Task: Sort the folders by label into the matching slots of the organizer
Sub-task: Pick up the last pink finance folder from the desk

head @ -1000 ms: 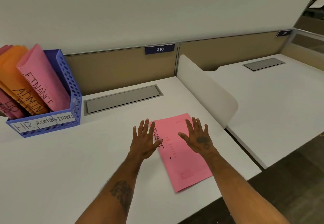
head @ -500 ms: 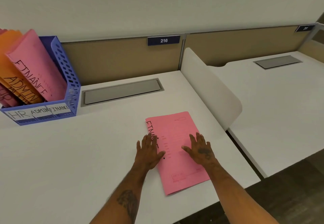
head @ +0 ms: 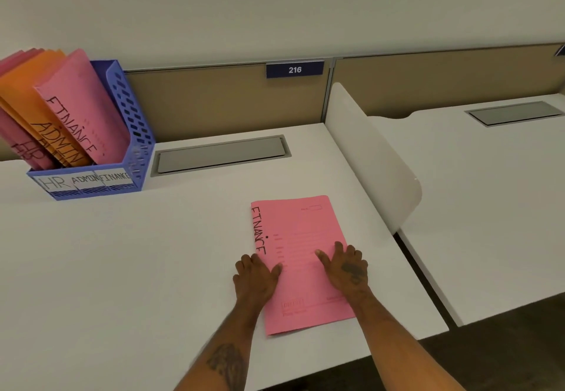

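left forearm (head: pixel 227 363): large dark tattoo | right hand (head: pixel 347 269): dark tattoo on back

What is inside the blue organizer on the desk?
Leaning folders: a pink FINANCE folder, orange ADMIN folders and dark pink HR folders. The front wall of the organizer hides their lower ends, and overlap hides their number.

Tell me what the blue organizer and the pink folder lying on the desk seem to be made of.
Blue organizer: likely moulded plastic, slightly glossy, judging by its perforated side wall and thin rigid edges. Pink FINANCE folder: thin matte card or heavy paper; it lies flat, takes marker lettering and printed lines, and shows no shine.
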Demonstrator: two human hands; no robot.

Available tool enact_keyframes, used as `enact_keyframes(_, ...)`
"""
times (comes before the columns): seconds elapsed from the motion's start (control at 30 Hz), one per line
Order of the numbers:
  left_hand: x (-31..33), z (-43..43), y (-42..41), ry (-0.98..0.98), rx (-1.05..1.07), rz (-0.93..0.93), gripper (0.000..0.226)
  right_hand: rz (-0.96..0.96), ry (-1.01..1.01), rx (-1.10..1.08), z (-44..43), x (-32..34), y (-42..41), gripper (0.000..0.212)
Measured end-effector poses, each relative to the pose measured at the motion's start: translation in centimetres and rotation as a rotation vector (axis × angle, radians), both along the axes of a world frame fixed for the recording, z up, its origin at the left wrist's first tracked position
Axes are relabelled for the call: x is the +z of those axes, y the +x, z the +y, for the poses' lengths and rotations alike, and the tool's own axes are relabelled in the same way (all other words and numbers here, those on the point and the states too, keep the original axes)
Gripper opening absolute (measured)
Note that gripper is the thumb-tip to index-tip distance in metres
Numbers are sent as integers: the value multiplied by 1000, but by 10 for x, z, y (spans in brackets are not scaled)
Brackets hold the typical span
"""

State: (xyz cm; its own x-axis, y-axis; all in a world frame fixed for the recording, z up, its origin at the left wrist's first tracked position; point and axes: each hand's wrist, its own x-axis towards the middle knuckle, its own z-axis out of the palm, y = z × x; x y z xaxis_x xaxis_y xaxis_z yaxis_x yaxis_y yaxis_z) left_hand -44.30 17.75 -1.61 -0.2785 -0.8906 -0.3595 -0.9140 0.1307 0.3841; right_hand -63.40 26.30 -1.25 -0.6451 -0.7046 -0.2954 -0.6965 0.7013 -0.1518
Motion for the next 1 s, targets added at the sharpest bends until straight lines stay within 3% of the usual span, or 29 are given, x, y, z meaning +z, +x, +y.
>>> enact_keyframes(0.23,10,3,-6,135,162,247,82,-49,-124,-60,-2,6,3,83)
enact_keyframes(0.4,22,11,4,202,230,549,54,-111,-186,-52,-8,7,8,87)
enact_keyframes(0.57,44,13,26,179,367,767,50,-175,-193,-1,-19,10,32,90)
enact_keyframes(0.83,94,-6,104,-52,397,779,42,-294,-232,138,-65,47,114,88)
enact_keyframes(1.0,123,-20,170,-207,407,805,38,-364,-423,250,-112,112,194,87)
